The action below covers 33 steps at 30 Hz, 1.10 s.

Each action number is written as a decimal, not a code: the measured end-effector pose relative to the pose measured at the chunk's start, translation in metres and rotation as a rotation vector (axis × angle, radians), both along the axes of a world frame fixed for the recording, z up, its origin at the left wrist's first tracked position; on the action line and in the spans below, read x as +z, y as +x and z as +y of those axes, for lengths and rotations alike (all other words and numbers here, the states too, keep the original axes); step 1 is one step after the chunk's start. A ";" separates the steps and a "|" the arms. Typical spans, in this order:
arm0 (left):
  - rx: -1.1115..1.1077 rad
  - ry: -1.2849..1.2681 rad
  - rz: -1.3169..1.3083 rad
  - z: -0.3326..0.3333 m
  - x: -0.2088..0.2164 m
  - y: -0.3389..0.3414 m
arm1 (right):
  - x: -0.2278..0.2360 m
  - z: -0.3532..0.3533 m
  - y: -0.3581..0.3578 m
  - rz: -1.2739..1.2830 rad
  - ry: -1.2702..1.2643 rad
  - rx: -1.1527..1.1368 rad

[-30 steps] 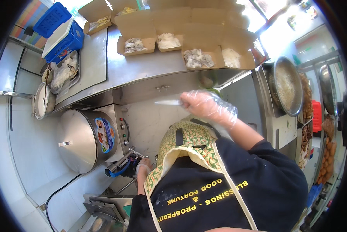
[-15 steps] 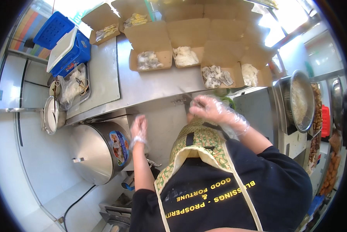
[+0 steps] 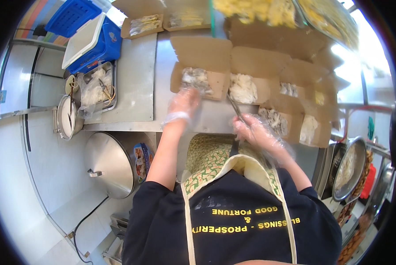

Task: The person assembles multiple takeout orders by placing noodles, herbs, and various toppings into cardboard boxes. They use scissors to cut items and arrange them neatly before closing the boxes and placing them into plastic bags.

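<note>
Over the front of the counter, my gloved left hand point(image 3: 185, 104) reaches to the near edge of an open cardboard takeaway box point(image 3: 218, 81) with greyish-white food strips point(image 3: 195, 79) in it. Its fingers are smeared by motion, so a firm touch cannot be told. My right hand point(image 3: 256, 131), also in a clear plastic glove, is closed round slim metal tongs point(image 3: 236, 106). The tongs' tips point away from me, beside the near left corner of another open box holding a white heap of food point(image 3: 243, 88).
More open boxes with food stand at right and far back. At left are a blue cooler point(image 3: 96, 48), a metal tray point(image 3: 114, 84) with a plastic bag and scissors, and a lidded steel pot point(image 3: 111, 163). A colander point(image 3: 349, 170) stands at right.
Both hands have moved forward, from in front of the counter to the boxes, the left one farther. The view has shifted, and yellow food at the far edge now shows.
</note>
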<state>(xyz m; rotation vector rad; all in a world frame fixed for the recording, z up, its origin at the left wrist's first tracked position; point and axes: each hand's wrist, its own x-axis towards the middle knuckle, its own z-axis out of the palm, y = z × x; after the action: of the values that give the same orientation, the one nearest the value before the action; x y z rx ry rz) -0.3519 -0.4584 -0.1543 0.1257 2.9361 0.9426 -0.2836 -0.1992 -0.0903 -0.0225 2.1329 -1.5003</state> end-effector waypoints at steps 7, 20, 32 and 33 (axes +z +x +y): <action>0.107 -0.007 0.033 -0.084 0.002 -0.091 | 0.006 -0.053 -0.068 0.079 0.199 0.000; 0.813 -0.577 -0.145 -0.533 0.004 -0.167 | -0.008 -0.277 -0.071 -0.209 0.139 -0.599; 0.500 -0.314 -0.595 -0.516 -0.036 -0.200 | -0.013 -0.383 -0.133 -0.042 0.375 0.033; 0.499 -0.304 -0.618 -0.517 -0.033 -0.201 | -0.012 -0.384 -0.134 -0.002 0.374 0.093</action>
<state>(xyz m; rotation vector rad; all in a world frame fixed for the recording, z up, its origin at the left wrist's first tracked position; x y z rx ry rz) -0.5525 -0.9756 -0.1871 -0.7886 2.4957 0.4290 -0.4177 -0.5833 -0.1027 0.0137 2.3429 -1.0312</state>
